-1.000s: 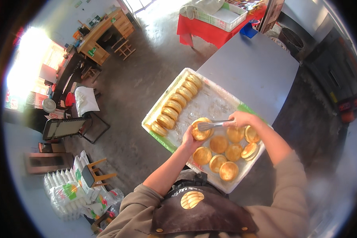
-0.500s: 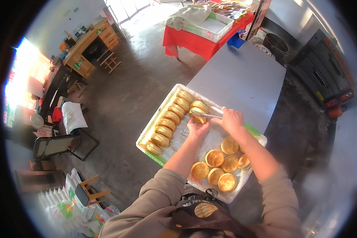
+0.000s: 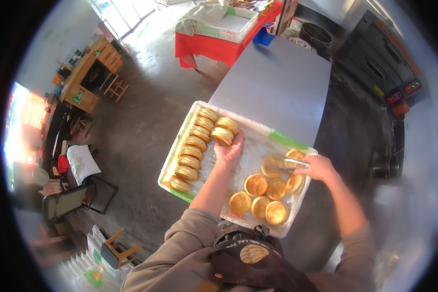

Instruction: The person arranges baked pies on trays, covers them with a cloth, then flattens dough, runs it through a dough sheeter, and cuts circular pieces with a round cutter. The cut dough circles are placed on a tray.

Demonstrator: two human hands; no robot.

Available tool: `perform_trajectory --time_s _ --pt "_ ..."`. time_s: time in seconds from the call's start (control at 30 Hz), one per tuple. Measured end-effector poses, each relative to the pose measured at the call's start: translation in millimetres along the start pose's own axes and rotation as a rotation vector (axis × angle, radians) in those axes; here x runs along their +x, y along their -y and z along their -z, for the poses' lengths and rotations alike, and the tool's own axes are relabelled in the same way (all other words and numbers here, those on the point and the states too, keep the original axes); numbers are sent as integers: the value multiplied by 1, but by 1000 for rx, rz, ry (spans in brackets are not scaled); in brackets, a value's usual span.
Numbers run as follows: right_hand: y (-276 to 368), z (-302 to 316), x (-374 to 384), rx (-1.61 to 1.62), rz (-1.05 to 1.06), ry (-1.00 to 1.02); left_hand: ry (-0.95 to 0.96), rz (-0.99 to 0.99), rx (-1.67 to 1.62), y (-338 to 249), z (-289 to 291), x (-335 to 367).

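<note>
A white tray [image 3: 203, 190] carries golden round pastries. Along its left side several stand on edge in a row [image 3: 189, 161], and a shorter second row begins beside its far end. My left hand [image 3: 229, 150] cups the nearest pastry of that short row [image 3: 222, 136], thumb and fingers at its sides. My right hand [image 3: 320, 168] grips metal tongs [image 3: 293, 165] at the tray's right side. The tong tips, blurred, are over a pastry [image 3: 271, 170] there; whether they pinch it I cannot tell. Several more pastries [image 3: 256, 185] lie flat in the near right part.
The tray's far side meets a grey table [image 3: 282, 87]. Beyond stands a red-draped table [image 3: 204, 51] bearing another white crate [image 3: 236, 27] with cloth. A dark oven [image 3: 374, 58] is at far right. Folding chair [image 3: 65, 202], wooden stool [image 3: 117, 250] and desk [image 3: 90, 73] are left.
My right hand with the tongs has swung from the short row, near my left hand, to the flat pastries at right. My left hand stays at the upright pastry. The whole view has shifted.
</note>
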State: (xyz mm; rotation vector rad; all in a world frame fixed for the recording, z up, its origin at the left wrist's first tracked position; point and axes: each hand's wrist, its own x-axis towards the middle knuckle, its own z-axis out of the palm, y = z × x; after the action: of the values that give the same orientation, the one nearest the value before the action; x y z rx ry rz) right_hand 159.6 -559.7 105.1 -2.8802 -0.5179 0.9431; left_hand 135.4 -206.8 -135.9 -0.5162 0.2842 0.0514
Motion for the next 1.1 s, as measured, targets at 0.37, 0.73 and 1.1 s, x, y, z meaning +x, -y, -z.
perform_trajectory --time_s 0.37,0.73,1.1 --pt "-22 33 74 -278 187 47 -459 15 554 7 20 -43" --pt "-40 15 120 -187 180 373 -529 502 2539 72 26 -118" --pt "-85 13 97 255 -9 442 -545 302 1841 100 15 -99"
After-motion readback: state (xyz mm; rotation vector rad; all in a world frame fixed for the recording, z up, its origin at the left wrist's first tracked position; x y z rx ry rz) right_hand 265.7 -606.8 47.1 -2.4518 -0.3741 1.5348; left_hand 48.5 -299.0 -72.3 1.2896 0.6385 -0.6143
